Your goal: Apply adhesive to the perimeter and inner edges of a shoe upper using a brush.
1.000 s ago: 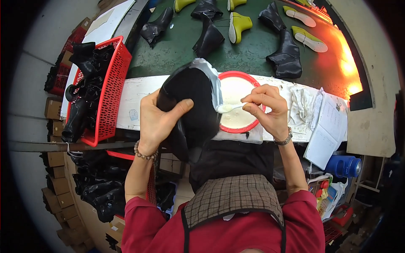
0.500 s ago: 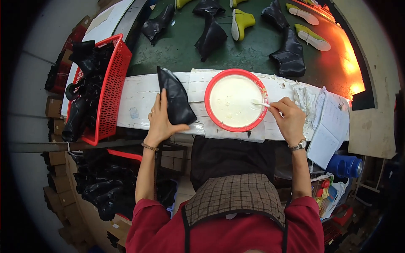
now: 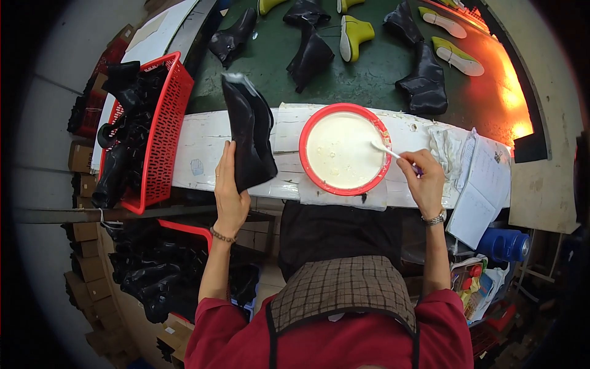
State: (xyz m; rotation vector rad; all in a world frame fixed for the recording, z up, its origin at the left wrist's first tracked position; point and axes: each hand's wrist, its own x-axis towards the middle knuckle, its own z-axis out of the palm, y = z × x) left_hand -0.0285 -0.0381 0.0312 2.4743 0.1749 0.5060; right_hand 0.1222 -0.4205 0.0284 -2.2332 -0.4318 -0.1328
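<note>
My left hand (image 3: 232, 200) grips a black leather boot upper (image 3: 249, 135) by its lower left side. The upper stands tilted over the white bench, a whitish coat showing along its open top edge. My thumb is mostly hidden under it. In my right hand (image 3: 424, 178) is a slim brush (image 3: 386, 148), toothbrush-like, with a white neck and a purple handle end between the fingers. Its white head is over the right part of a red-rimmed basin (image 3: 305, 166) full of creamy white liquid; whether it touches the liquid I cannot tell.
Left of the bench, a red basket (image 3: 161, 135) holds black boot uppers. Beyond, more black uppers (image 3: 310, 55) and yellow boots (image 3: 356, 38) lie on a green surface (image 3: 270, 80), lit by an orange glow at right. A cloth (image 3: 445, 147) and papers (image 3: 482, 184) lie right of the basin.
My left hand has turned and raised the boot upper, bringing its opening and whitish edge into view. The right hand has moved slightly right and down, the brush now more tilted.
</note>
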